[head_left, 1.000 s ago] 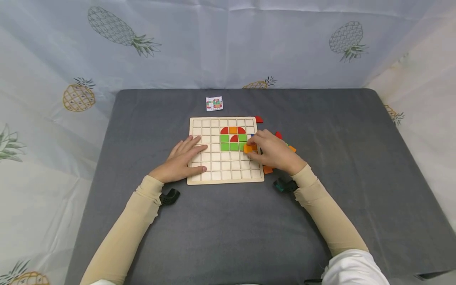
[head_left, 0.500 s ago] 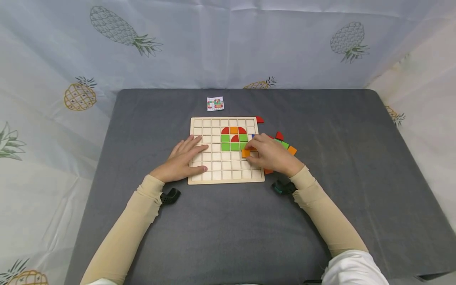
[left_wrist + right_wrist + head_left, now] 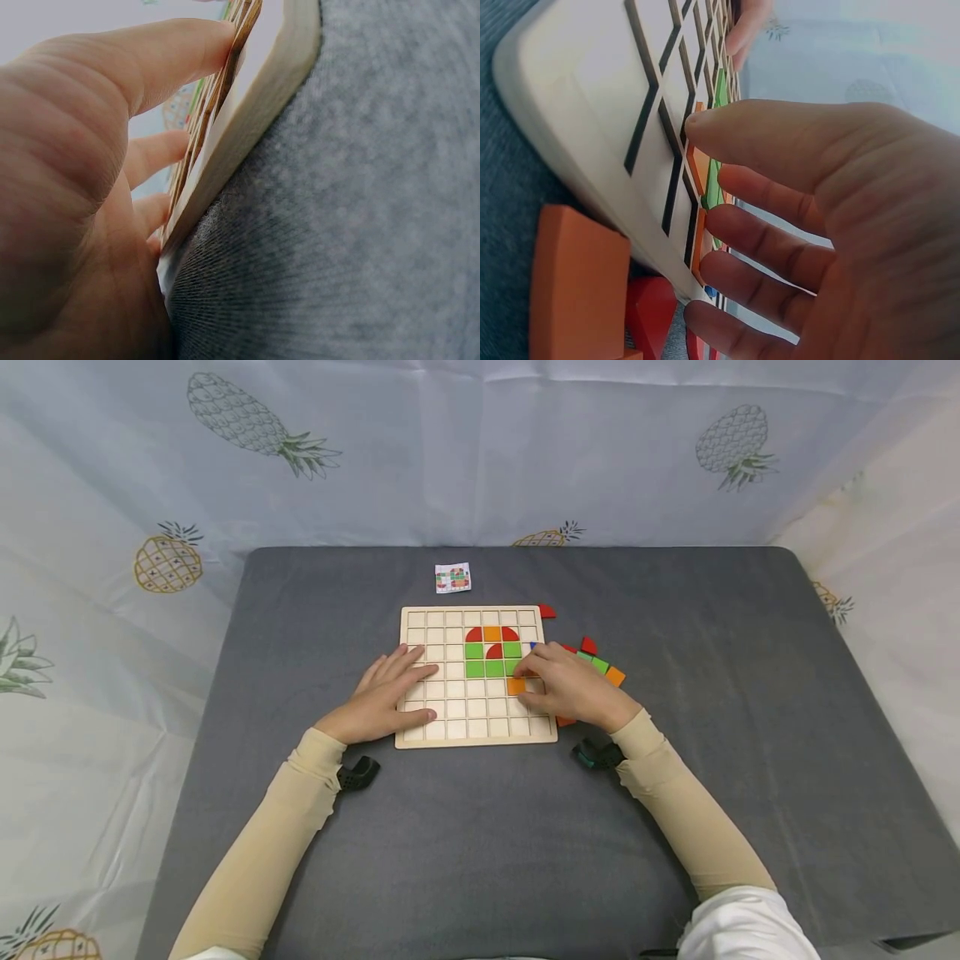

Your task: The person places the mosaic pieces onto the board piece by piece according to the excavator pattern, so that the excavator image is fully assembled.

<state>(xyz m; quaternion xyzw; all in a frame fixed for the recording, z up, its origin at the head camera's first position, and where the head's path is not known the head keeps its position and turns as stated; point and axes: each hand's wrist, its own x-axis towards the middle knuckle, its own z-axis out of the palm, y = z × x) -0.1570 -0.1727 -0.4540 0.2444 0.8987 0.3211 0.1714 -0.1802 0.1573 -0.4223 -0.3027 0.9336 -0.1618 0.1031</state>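
Note:
A wooden grid board [image 3: 456, 734] lies flat on the grey table. My left hand [image 3: 378, 697] rests on its left side with fingers spread; the left wrist view shows the thumb [image 3: 187, 49] on the grid near the board's edge. An orange square tile [image 3: 515, 687] lies in a cell below a block of green tiles [image 3: 494, 668]. Around this tile are the loosely bent thumb and fingers of my right hand [image 3: 576, 687]. In the right wrist view, the thumb tip is at the edge of the orange tile [image 3: 699, 171], and the fingers are slightly apart.
Red quarter-round tiles [image 3: 474, 635] and another orange square [image 3: 492, 634] sit higher in the grid. Loose red [image 3: 589, 646], green [image 3: 601, 665] and orange tiles [image 3: 615, 677] lie right of the board. A small printed pattern card [image 3: 453, 578] lies behind it.
My right hand has carried the orange tile down and slightly left, and the tile now lies flat in a cell below the green ones. My left hand has stayed put.

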